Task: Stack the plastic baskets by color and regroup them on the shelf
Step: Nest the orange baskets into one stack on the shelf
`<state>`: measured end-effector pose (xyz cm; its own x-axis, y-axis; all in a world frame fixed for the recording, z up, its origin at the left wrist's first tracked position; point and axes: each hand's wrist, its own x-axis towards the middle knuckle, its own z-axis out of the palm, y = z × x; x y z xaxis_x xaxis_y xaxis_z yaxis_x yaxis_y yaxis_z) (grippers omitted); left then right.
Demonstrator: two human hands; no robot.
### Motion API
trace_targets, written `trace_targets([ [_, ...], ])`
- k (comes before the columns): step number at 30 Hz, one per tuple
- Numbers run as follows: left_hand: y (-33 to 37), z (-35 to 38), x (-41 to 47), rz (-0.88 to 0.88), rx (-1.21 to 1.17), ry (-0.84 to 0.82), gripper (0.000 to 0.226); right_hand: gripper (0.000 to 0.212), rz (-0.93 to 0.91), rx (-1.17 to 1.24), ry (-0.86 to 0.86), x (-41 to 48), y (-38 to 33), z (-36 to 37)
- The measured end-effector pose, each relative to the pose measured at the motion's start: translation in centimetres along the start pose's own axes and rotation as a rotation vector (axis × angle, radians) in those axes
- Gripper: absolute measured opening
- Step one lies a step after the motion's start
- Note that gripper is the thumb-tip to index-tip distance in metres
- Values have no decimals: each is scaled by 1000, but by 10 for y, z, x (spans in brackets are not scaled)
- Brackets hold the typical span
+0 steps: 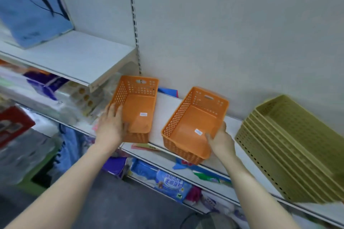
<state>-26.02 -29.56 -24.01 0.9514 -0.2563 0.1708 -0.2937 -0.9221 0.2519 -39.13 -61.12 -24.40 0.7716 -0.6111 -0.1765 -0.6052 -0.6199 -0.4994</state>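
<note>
Two orange perforated plastic baskets sit on the white shelf (167, 106). The left orange basket (137, 104) is gripped at its near left rim by my left hand (111, 124), fingers curled over the edge. The right orange basket (191, 126) hangs slightly over the shelf's front edge; my right hand (221, 139) clasps its near right corner, thumb inside. A nested stack of several olive-green baskets (290, 147) stands to the right on the same shelf, apart from both hands.
A higher white shelf (74, 55) at the left carries a blue package (31, 5). Packaged goods fill the lower shelves, among them a blue bag (167, 182). Coloured paper scraps (168, 92) lie behind and between the orange baskets.
</note>
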Motion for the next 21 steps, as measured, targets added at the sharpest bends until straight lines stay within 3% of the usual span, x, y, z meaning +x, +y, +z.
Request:
trace_targets([
  [3,-22,5,12,-168,-62,-104,74,41,203,78,9,2,-6,15],
  [7,-27,7,19,-219,-225,-127,65,32,232,54,52,2,-12,9],
  [12,-17,10,8,-126,-281,-162,61,31,134,63,195,-5,-26,-31],
  [16,7,8,-9,-64,-352,-222,66,30,-65,81,357,-9,-42,-75],
  [21,37,9,-25,73,-428,-257,67,31,-144,52,352,-2,-76,-99],
])
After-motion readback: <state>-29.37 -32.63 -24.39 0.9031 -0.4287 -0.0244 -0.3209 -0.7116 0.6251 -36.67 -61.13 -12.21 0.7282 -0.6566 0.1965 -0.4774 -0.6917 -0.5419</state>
